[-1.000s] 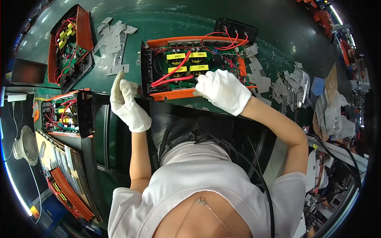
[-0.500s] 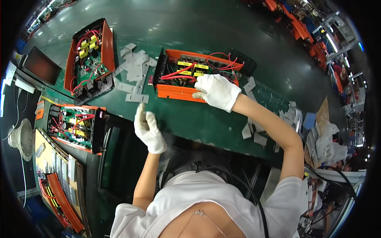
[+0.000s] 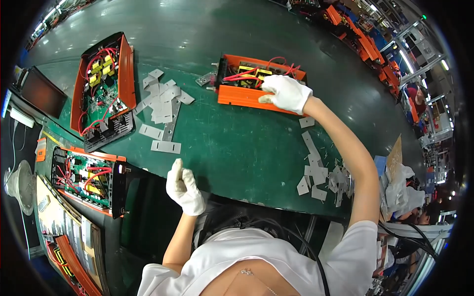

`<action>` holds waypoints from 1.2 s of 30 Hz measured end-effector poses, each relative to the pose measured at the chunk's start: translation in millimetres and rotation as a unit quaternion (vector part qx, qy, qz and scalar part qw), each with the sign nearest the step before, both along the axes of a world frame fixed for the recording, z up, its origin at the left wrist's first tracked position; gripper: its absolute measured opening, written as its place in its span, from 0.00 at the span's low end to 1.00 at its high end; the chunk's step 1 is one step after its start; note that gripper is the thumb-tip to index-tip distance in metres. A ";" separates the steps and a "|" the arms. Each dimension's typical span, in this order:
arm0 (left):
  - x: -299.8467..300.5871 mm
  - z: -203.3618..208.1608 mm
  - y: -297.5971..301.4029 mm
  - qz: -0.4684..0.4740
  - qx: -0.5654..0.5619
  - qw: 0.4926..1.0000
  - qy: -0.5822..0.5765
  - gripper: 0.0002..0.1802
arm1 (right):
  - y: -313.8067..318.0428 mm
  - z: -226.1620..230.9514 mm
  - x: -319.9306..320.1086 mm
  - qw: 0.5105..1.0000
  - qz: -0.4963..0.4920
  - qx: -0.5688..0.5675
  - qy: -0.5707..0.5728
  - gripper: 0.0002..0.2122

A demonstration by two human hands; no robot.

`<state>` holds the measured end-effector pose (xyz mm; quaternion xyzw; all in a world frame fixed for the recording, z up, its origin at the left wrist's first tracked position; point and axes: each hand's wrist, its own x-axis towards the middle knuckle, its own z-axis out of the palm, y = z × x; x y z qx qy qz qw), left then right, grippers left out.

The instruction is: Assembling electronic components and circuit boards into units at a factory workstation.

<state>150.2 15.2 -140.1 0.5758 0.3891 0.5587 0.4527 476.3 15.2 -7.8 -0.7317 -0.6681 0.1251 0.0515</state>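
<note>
Orange and stiff-looking, the box (image 3: pixel 241 96) with no lid sits on the green tabletop (image 3: pixel 237 153), to the right of some flat grey plates (image 3: pixel 164 101). The right hand (image 3: pixel 287 93) bends over its near wall — I can't tell if it grips tight — and the left hand (image 3: pixel 185 190) is empty, fingers loosely bent, by the near edge. The box is probably heavy and its red wires (image 3: pixel 241 75) easy to hurt, so the hard side walls seem best to hold.
</note>
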 end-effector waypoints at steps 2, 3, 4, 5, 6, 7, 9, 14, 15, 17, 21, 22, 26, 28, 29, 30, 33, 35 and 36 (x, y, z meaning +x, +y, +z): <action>1.5 -0.2 0.2 -0.016 0.014 0.999 -0.025 0.16 | -8.2 -28.1 19.8 0.995 0.058 0.075 -0.043 0.17; 0.6 -3.9 1.7 -0.015 0.037 0.999 -0.006 0.16 | -8.9 -33.9 24.4 0.992 0.057 0.097 -0.057 0.17; 0.4 -3.3 1.9 -0.012 0.034 0.999 0.000 0.16 | -7.6 -40.2 28.3 0.989 0.056 0.119 -0.070 0.17; 0.8 -1.8 1.5 -0.017 0.020 0.999 -0.018 0.16 | -3.3 -41.5 27.1 0.989 0.045 0.124 -0.071 0.18; 1.2 -0.6 1.3 -0.022 0.006 0.999 -0.037 0.17 | 3.3 -41.8 26.4 0.990 0.036 0.123 -0.066 0.18; 1.8 -1.1 1.9 -0.016 0.019 0.999 -0.037 0.16 | 9.5 -44.0 25.2 0.986 0.032 0.149 -0.064 0.18; 2.8 -2.2 1.3 -0.012 0.011 0.999 -0.041 0.17 | 26.2 -41.7 25.6 0.987 0.013 0.145 -0.073 0.19; -3.9 -8.7 -0.2 -0.043 -0.009 0.997 -0.068 0.17 | 36.0 -46.2 51.9 0.972 0.031 0.187 -0.135 0.19; -3.8 -6.4 0.3 -0.029 0.002 0.999 -0.044 0.17 | 36.2 -46.4 56.6 0.977 0.018 0.169 -0.125 0.19; -5.3 -4.1 -1.1 -0.038 -0.003 0.998 -0.045 0.16 | 33.4 -53.8 74.9 0.970 0.034 0.197 -0.135 0.19; -8.6 -3.8 -0.9 -0.052 0.003 0.998 -0.040 0.15 | 21.6 -52.1 100.5 0.977 0.006 0.162 -0.136 0.17; -9.2 -4.4 -0.9 -0.051 0.001 0.998 -0.037 0.15 | 16.1 -49.7 108.8 0.980 -0.021 0.130 -0.149 0.17; -8.8 -7.0 1.6 -0.030 0.034 0.999 0.006 0.15 | 3.2 -38.3 136.4 0.976 -0.101 0.113 -0.154 0.17; -6.7 -8.8 2.7 -0.032 0.043 0.998 0.022 0.14 | -3.3 -46.0 151.0 0.974 -0.095 0.153 -0.140 0.17; -7.6 -10.5 3.5 -0.027 0.070 0.995 0.060 0.14 | -6.8 -49.2 155.6 0.971 -0.113 0.156 -0.144 0.16; -6.5 -10.8 5.3 -0.021 0.097 0.990 0.098 0.14 | -7.8 -52.4 162.6 0.967 -0.132 0.159 -0.149 0.16; -4.1 -5.9 8.4 -0.009 0.132 0.982 0.134 0.14 | 0.7 -67.6 193.4 0.957 -0.108 0.193 -0.187 0.17; -3.8 -2.6 12.1 -0.007 0.162 0.973 0.162 0.14 | 14.0 -68.8 214.3 0.949 -0.112 0.195 -0.222 0.17; -2.9 -2.4 12.2 0.003 0.177 0.970 0.169 0.14 | 21.5 -65.1 225.3 0.945 -0.122 0.187 -0.239 0.17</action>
